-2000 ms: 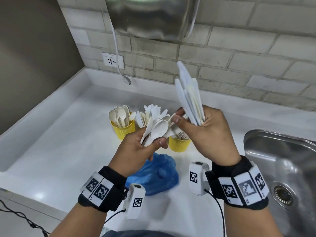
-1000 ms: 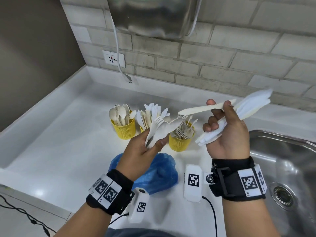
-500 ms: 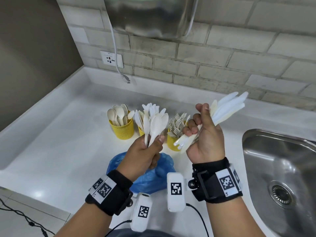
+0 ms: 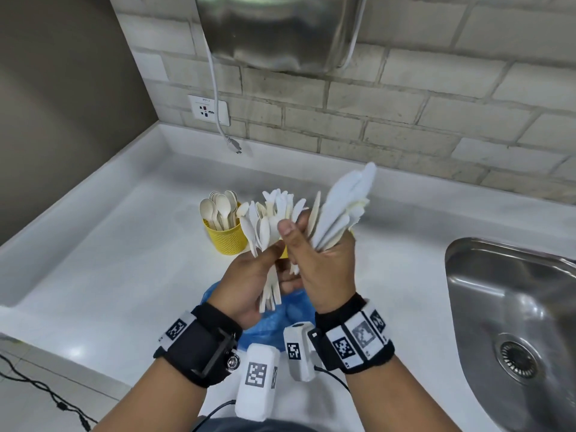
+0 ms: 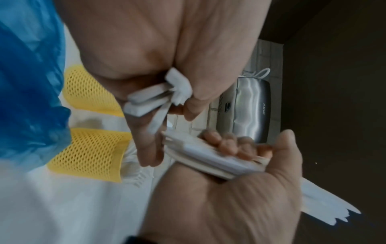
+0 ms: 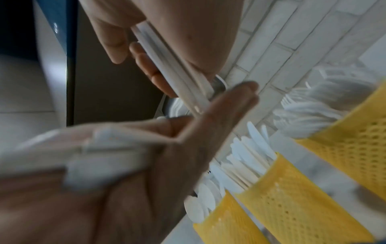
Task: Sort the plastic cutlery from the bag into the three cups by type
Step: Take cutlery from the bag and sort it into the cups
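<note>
My left hand [image 4: 265, 260] grips a bunch of white cutlery [image 4: 260, 232], mostly spoons, heads up. Touching it from the right, my right hand [image 4: 299, 235] grips a bundle of knives [image 4: 343, 207] fanned up and to the right, its thumb and forefinger at the left bunch. The left wrist view shows the handle ends [image 5: 154, 99] in my left hand and the knife bundle [image 5: 208, 158] below. Three yellow mesh cups stand behind: spoons [image 6: 229, 219], knives [image 6: 292, 189], forks [image 6: 355, 140]. Only the spoon cup [image 4: 226, 241] shows in the head view. The blue bag [image 4: 296, 310] lies under my wrists.
A steel sink [image 4: 514, 307] is sunk into the white counter [image 4: 124, 260] at the right. A metal hand dryer [image 4: 280, 32] hangs on the brick wall above, its cable [image 4: 218, 120] dangling beside a socket [image 4: 208, 109]. A dark wall closes the left side.
My right hand swung back left with the knife bundle, now pointing upward, and met the left hand. The left hand has lifted its bunch slightly toward it.
</note>
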{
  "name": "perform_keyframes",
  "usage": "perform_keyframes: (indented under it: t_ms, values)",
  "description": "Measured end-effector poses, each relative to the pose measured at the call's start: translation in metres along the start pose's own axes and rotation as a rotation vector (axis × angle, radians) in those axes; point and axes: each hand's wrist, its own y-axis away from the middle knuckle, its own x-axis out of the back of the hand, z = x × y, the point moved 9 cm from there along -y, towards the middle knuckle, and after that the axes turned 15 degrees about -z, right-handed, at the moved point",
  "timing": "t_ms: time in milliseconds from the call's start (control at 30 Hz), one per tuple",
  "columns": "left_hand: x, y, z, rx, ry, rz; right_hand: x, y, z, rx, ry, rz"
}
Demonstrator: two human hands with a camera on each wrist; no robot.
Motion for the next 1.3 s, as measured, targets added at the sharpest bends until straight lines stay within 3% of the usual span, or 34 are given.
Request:
perform_keyframes:
  t_ms: [233,467,733,933,1033,1167,1300]
  values:
    - [0.008,0.002,-0.004,-0.011,-0.067,0.034,-0.015,0.007,0.028,-0.108,0.028,-0.131]
    - [0.017,0.001,0.006,-0.066,-0.038,0.037,0.003,0.005,0.021,-0.061,0.231,-0.13]
    - [0.017,0.002,0.01,-0.075,-0.088,0.035,0.014,-0.007,0.012,-0.055,0.622,-0.202]
    - [0.007,0.003,0.016,-0.096,-0.166,-0.023,0.015,-0.01,0.009,-0.072,0.621,-0.184]
    - [0.014,0.004,0.017,-0.093,-0.185,0.0,0.03,-0.013,0.014,-0.119,0.543,-0.116]
    - [0.026,0.007,0.027,-0.137,-0.209,0.081,0.064,-0.015,0.025,-0.227,0.308,0.093]
    - [0.037,0.013,0.041,-0.199,-0.301,0.184,0.099,-0.016,0.039,-0.317,0.217,0.314]
